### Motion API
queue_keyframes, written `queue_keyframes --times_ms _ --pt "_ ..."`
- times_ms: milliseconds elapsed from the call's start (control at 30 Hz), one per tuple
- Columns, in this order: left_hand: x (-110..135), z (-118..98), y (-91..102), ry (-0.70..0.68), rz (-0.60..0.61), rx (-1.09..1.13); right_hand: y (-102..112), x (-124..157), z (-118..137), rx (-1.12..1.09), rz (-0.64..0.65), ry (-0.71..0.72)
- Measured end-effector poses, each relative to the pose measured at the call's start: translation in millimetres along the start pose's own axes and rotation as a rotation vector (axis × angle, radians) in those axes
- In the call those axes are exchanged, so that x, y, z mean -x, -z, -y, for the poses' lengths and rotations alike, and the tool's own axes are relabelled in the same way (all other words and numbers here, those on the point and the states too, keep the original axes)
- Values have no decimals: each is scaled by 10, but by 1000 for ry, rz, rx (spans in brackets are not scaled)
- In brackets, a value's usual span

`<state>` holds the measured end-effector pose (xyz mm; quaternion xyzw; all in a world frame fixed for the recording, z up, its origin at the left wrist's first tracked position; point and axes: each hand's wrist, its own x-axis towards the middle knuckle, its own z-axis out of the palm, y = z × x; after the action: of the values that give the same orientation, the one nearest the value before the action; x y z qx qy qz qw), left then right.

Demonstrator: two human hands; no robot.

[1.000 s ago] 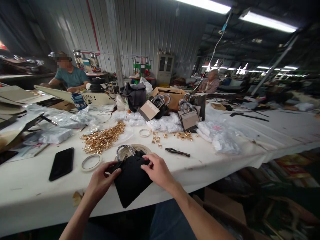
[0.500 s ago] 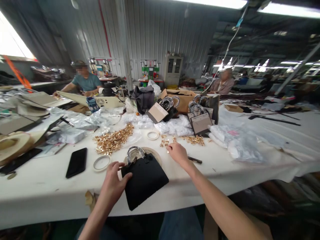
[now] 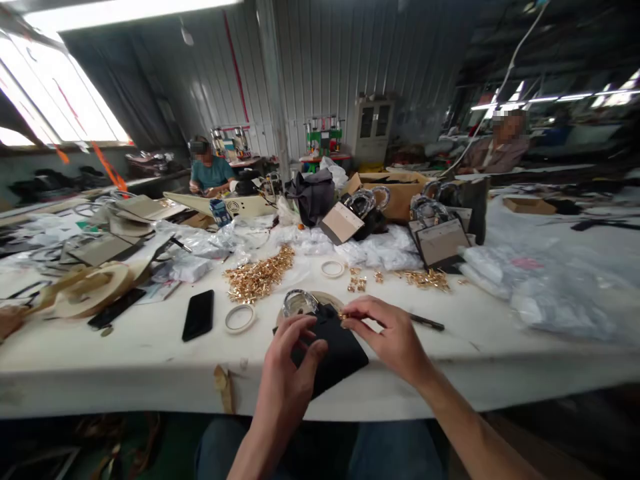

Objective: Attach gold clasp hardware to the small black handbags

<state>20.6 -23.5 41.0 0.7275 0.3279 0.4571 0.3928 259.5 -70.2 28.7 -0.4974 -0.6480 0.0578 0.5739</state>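
Observation:
A small black handbag piece (image 3: pixel 340 357) lies at the table's front edge, its wrapped handle (image 3: pixel 295 300) resting over a round disc (image 3: pixel 320 300). Over its left part hovers my left hand (image 3: pixel 293 360), fingers curved and apart from the thumb; whether it touches the bag is unclear. My right hand (image 3: pixel 393 333) pinches a small gold metal fitting (image 3: pixel 344 319) at the bag's upper right. Several matching gold pieces (image 3: pixel 356 283) lie just beyond, with a larger heap of gold fittings (image 3: pixel 260 273) to the left.
A phone (image 3: pixel 199 315) and a tape roll (image 3: pixel 240 318) are left of the bag; another tape roll (image 3: pixel 333 269) sits behind. A dark pen-like tool (image 3: pixel 426 322) lies right. Plastic-wrapped packs (image 3: pixel 545 287), bags with beige panels (image 3: pixel 440 243) and a carton (image 3: pixel 400 193) stand farther back. Two people work beyond.
My right hand has come back from the small gold pieces to the bag with a gold fitting in its fingertips. My left hand has released the bag's edge. The view has shifted left.

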Motion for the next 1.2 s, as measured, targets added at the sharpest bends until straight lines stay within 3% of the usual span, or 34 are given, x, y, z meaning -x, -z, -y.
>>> queue_keyframes --times_ms 133,367,533,667,1000,1200 --pt "101 -140 -151 54 98 200 -184 214 435 -5 -9 50" --pt "279 -87 -35 48 34 233 -142 407 606 -3 93 73" --pt "317 -168 87 25 18 147 -18 320 692 -117 195 51" --pt "354 -214 88 9 12 119 55 213 708 -25 221 212" --pt "434 -236 104 -5 56 158 221 -36 809 303 522 516" --pt "458 -255 77 6 51 193 165 -24 832 318 507 453"
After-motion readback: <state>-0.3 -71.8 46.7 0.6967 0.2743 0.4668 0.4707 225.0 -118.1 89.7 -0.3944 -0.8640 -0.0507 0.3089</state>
